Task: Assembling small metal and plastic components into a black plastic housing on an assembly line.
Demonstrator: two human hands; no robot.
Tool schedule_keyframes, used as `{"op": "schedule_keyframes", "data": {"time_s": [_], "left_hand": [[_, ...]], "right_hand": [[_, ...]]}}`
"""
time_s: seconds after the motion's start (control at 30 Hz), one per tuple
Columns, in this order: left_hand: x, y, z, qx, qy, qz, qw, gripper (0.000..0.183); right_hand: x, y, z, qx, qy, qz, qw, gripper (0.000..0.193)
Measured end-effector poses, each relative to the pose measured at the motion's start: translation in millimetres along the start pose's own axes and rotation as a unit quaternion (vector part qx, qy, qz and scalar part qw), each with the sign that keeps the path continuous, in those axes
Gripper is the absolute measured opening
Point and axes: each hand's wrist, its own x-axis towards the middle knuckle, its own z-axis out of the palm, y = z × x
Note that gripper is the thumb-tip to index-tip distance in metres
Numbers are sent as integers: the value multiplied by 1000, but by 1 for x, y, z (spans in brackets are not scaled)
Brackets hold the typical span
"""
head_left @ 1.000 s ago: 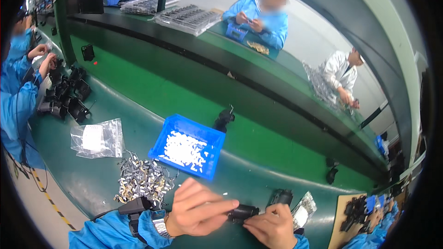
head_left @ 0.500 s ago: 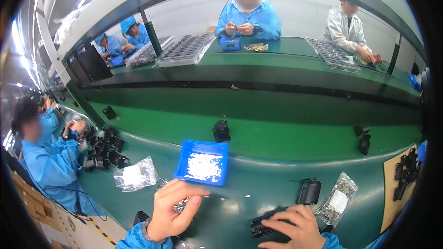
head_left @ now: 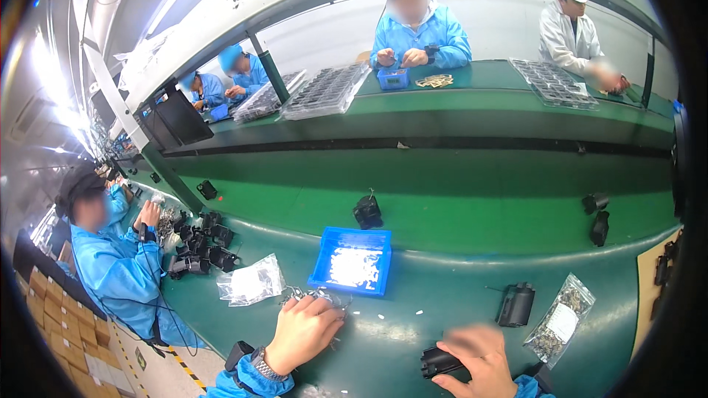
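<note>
1. The step in hand seems to be picking a small part while steadying a black housing (head_left: 440,361).
2. The left hand (head_left: 306,332), fingers bent, covers much of a pile of metal parts (head_left: 296,293); whether it grips one, I cannot tell.
3. The right hand (head_left: 483,365) holds the housing against the green worktop (head_left: 457,287).
4. The next move calls for a fine fingertip pinch.
5. A blue tray (head_left: 358,239) of white pieces stands beyond; co-workers sit across the green belt (head_left: 472,184).
</note>
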Motion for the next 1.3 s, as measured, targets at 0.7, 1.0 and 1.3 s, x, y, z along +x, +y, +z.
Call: {"op": "schedule_keyframes", "data": {"time_s": [0.7, 1.0, 1.3], "left_hand": [[-26, -24, -32, -58, 36, -79, 995, 12], [-35, -21, -11, 40, 5, -5, 999, 10], [-24, -24, -56, -8, -51, -15, 999, 6]], "right_hand": [[-1, 2, -5, 57, -17, 10, 998, 48], [-3, 2, -3, 55, -15, 12, 998, 48], [-4, 5, -4, 53, -21, 19, 998, 48]]}}
